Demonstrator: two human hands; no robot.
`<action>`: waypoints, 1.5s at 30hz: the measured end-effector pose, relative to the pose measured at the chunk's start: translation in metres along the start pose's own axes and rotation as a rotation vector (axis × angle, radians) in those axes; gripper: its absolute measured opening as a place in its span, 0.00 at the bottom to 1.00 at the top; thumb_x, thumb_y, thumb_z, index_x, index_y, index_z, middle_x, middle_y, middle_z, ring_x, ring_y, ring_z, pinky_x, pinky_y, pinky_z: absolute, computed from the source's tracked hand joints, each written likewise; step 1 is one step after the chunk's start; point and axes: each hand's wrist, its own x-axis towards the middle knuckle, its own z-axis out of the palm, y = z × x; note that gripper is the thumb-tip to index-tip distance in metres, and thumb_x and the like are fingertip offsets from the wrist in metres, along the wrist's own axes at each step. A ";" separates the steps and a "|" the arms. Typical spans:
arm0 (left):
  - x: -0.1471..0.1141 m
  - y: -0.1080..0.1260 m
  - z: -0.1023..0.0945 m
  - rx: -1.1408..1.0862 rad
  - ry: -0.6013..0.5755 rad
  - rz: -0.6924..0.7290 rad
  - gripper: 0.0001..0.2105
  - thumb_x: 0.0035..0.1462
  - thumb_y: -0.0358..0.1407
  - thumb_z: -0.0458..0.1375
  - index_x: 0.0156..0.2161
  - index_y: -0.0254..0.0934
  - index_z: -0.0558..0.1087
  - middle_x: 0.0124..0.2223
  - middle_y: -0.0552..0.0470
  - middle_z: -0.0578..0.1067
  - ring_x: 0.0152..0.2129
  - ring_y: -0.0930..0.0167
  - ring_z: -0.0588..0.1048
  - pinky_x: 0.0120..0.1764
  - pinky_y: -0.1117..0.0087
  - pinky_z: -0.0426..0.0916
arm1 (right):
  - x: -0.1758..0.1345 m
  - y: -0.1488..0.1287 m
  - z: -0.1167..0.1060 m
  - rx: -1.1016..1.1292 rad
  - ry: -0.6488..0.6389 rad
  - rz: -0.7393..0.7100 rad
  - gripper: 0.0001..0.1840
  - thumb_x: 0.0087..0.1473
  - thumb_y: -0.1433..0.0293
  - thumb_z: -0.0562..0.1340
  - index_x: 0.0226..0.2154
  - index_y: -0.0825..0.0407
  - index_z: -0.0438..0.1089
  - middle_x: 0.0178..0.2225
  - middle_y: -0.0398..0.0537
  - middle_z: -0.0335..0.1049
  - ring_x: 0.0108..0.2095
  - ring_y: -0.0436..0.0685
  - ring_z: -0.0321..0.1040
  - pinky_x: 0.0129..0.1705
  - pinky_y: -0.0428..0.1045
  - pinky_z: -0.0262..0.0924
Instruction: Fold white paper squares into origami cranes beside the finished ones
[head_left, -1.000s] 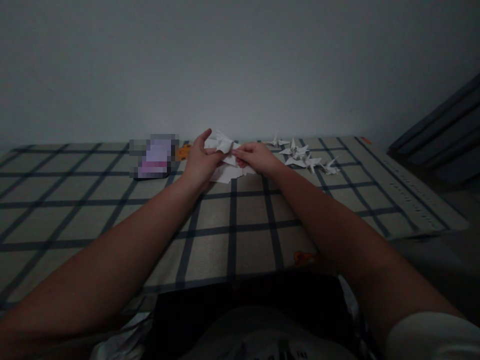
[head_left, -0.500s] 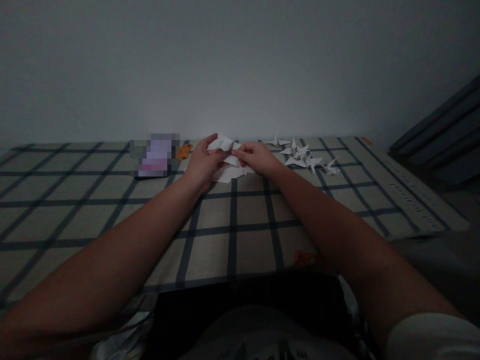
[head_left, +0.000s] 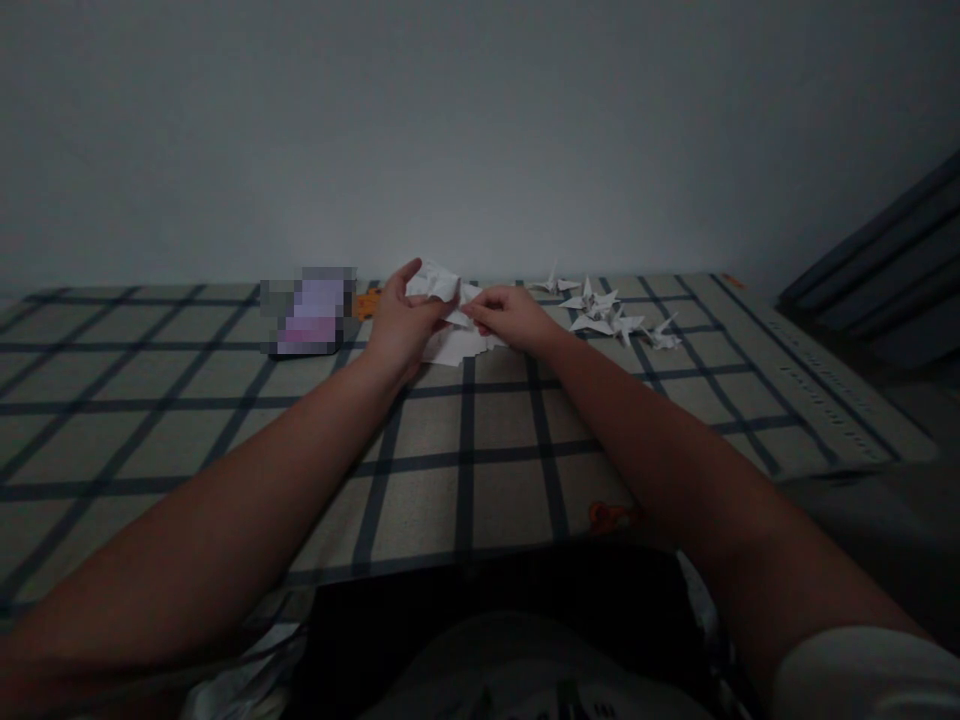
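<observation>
My left hand point(head_left: 406, 318) grips a sheet of white paper point(head_left: 439, 281), partly folded and creased, with the thumb across it and the index finger raised behind. The fingers of my right hand point(head_left: 510, 314) pinch the right part of the same paper. Beneath both hands, more white paper sheets point(head_left: 450, 350) lie on the cloth, their edges uneven. To the right of my right hand are several folded white paper cranes point(head_left: 592, 300). The far fingers of both hands are partly hidden by the paper.
A checked cloth point(head_left: 420, 420) covers the table. Left of my hands lies a phone with a blurred screen point(head_left: 315, 315), beside an orange pattern point(head_left: 367, 304). Another orange shape point(head_left: 611, 516) shows near the front edge. A pale wall point(head_left: 480, 130) stands behind the table.
My left hand has shifted slightly left and up with its part of the paper, its index finger raised. My right hand stays almost in place.
</observation>
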 end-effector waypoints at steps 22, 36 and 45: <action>0.000 0.007 -0.004 -0.064 0.011 -0.090 0.38 0.48 0.27 0.67 0.65 0.41 0.62 0.46 0.44 0.79 0.34 0.68 0.79 0.33 0.70 0.75 | 0.002 -0.001 -0.001 0.019 0.062 -0.041 0.14 0.61 0.61 0.63 0.30 0.54 0.72 0.26 0.42 0.67 0.27 0.49 0.61 0.31 0.45 0.57; -0.009 0.011 -0.006 0.201 -0.214 -0.032 0.18 0.50 0.41 0.66 0.46 0.38 0.77 0.34 0.49 0.77 0.26 0.69 0.74 0.26 0.72 0.67 | 0.003 -0.002 -0.012 -0.065 0.132 -0.137 0.10 0.57 0.63 0.66 0.29 0.53 0.74 0.33 0.46 0.72 0.36 0.53 0.65 0.44 0.49 0.60; -0.008 0.011 -0.011 0.217 -0.213 0.210 0.15 0.51 0.46 0.68 0.38 0.36 0.82 0.37 0.48 0.81 0.34 0.67 0.76 0.35 0.70 0.69 | 0.000 -0.007 -0.009 -0.011 0.062 -0.107 0.11 0.55 0.64 0.67 0.27 0.53 0.73 0.30 0.44 0.72 0.34 0.52 0.65 0.40 0.47 0.58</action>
